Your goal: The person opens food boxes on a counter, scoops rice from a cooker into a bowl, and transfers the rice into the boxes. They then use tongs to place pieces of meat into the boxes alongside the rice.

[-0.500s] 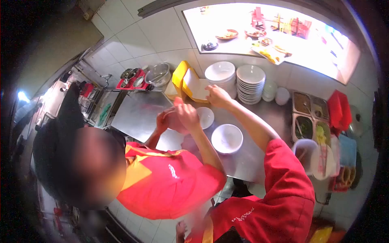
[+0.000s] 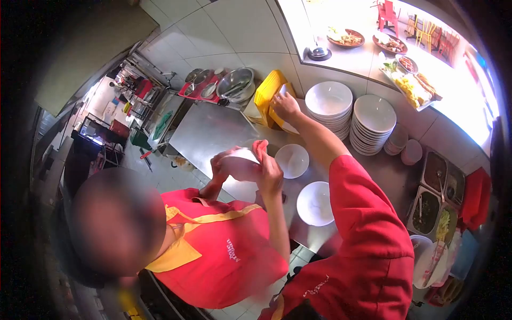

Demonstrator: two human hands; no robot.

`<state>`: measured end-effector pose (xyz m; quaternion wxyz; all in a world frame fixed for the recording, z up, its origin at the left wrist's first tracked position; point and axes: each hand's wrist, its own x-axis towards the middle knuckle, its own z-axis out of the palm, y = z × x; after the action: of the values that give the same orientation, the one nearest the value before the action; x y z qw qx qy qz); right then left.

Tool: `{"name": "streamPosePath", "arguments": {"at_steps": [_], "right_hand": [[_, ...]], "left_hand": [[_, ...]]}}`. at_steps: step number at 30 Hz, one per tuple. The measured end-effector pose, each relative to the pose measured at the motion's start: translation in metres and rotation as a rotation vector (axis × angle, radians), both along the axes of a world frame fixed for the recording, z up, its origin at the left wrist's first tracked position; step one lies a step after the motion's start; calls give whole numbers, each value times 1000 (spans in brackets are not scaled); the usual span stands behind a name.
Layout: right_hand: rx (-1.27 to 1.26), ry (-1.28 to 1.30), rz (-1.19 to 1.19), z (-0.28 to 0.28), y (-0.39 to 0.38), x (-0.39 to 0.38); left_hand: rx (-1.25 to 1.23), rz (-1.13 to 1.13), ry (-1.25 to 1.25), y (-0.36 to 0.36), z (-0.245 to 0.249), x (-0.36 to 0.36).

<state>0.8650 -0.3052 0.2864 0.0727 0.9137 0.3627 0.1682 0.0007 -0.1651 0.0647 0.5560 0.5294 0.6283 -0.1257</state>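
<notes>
My right hand (image 2: 285,105) reaches out from a red sleeve to a yellow holder (image 2: 266,92) at the back of the steel counter (image 2: 208,130). Its fingers lie on the white sheets (image 2: 284,89) standing in the holder; the grip itself is too small to make out. My left hand is out of sight. Two white bowls sit on the counter under my arm, one nearer the holder (image 2: 292,160) and one nearer me (image 2: 315,203). A co-worker in a red shirt stands to my left, rubbing a white bowl (image 2: 240,162) with a red cloth (image 2: 260,146).
Stacks of white bowls (image 2: 328,102) and plates (image 2: 373,120) stand against the tiled wall. Steel garnish tubs (image 2: 437,194) lie at right, a metal mixing bowl (image 2: 235,84) and red tray (image 2: 198,89) at left. A pass-through ledge (image 2: 362,58) above holds dishes of food.
The view has shifted, so everything sits lower and further right. My right hand stays at the yellow holder. The co-worker keeps turning the bowl in the red cloth.
</notes>
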Motion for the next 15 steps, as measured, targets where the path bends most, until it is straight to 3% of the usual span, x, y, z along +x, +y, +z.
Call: {"name": "streamPosePath", "arguments": {"at_steps": [2,5,9,12,15], "right_hand": [[-69,-76,52,-1,-4,-2],[97,-318,73,-2,-10,-3],[10,-105,98,2,-22,0],[154,-322,96,16,-28,-1],[176,-300,77,43,-31,-2]], "left_hand": [[-4,-17,-15,-3,-3,13],[-11,-33,-25,-7,-7,24],[-6,-69,-57,-10,-15,31],[-3,-99,-118,-14,-29,24],[3,-87,-119,-24,-33,-9]]}}
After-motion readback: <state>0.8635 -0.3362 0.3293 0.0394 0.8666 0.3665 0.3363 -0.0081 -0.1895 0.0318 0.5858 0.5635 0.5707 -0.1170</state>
